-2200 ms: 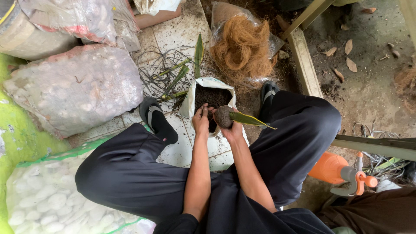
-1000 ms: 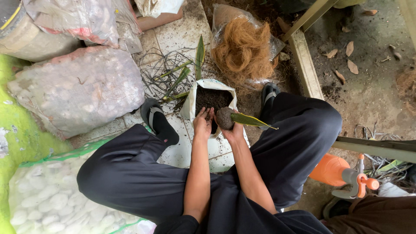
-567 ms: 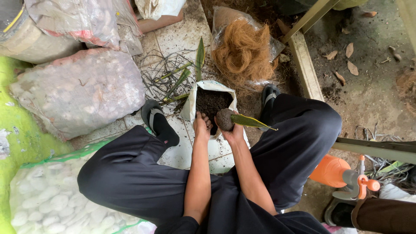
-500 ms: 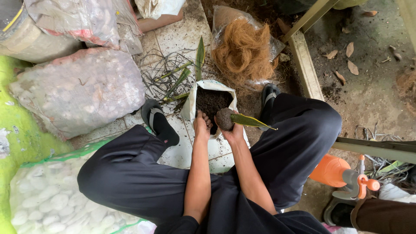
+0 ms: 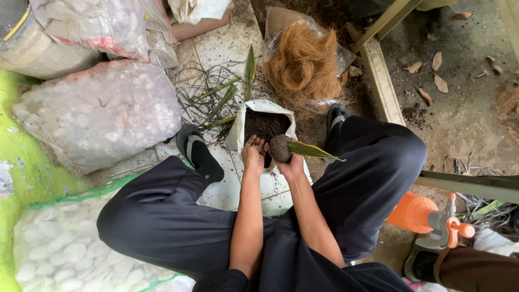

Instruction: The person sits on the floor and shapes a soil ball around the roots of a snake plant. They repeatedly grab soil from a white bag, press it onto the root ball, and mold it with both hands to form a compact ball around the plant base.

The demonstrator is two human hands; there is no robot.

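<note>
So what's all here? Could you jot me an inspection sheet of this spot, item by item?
Surface: tiled floor, pale, dirty, with soil crumbs.
Job's things: soil ball with a green leaf sticking out; white bag of dark soil just beyond it.
Clutter: coconut fibre in a clear bag; sacks of pale stones; loose stems; orange sprayer.
Grippers: right hand cups the soil ball; left hand is beside the ball at the bag's mouth.
Cables: nothing seen.
Surroundings: bare ground with dry leaves; another person's foot, bottom right.
</note>
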